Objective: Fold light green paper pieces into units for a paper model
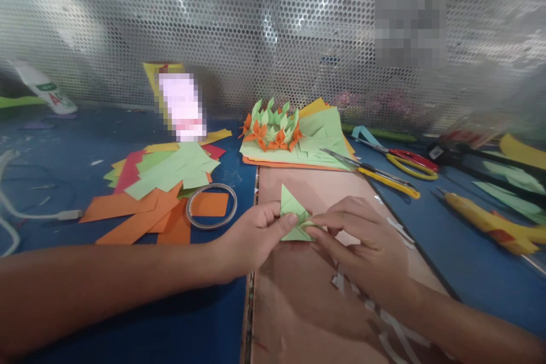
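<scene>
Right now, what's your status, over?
Left hand holding, right hand pinching folded light-green paper. Paper pointed at top. Yellow-handled cutter beyond right hand, not touching.

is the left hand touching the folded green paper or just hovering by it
Touching. The head view shows the left hand with its thumb pressed over the folded green paper.

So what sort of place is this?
Probably a craft workspace: the left hand and right hand hold folded paper, coloured strips lie to the left, and scissors and a cutter lie to the right.
</scene>
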A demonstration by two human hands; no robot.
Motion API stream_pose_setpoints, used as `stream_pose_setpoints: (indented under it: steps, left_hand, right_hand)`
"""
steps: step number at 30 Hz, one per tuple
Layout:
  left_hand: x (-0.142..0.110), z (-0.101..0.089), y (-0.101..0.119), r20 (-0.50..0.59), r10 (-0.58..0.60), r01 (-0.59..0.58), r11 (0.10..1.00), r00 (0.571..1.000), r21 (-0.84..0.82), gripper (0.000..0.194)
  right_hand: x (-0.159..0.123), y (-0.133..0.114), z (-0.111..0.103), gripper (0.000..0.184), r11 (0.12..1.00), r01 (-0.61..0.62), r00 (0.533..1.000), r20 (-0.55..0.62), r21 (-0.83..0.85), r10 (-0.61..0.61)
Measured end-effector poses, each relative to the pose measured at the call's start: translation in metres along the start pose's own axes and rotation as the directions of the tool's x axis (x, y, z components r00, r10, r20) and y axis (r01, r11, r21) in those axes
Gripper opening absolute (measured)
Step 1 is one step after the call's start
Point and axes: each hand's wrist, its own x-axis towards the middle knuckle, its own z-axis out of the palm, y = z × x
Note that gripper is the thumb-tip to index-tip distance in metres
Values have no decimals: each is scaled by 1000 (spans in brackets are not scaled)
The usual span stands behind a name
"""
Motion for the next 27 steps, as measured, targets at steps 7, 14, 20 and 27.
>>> stream_pose_setpoints:
  steps: [7, 14, 20, 27]
  left_hand:
    - [-2, 5, 4, -41, -16, 14, 998, 999, -59, 23]
    - [-3, 3, -1, -46, -44, 41, 997, 998, -72, 23]
    - [-4, 7, 0, -16, -75, 71, 983, 997, -170, 22]
    - [-4, 4, -4, -28, -31, 28, 993, 999, -115, 24]
  right_hand:
    - [-1, 3, -2, 6, 999, 48, 998, -29, 12, -48]
    - [-1, 5, -3, 5, 998, 69, 998, 0, -10, -69]
    - [0, 6, -1, 5, 997, 79, 996, 30, -4, -79]
    - [1, 2, -4, 4, 990, 139, 990, 7, -29, -139]
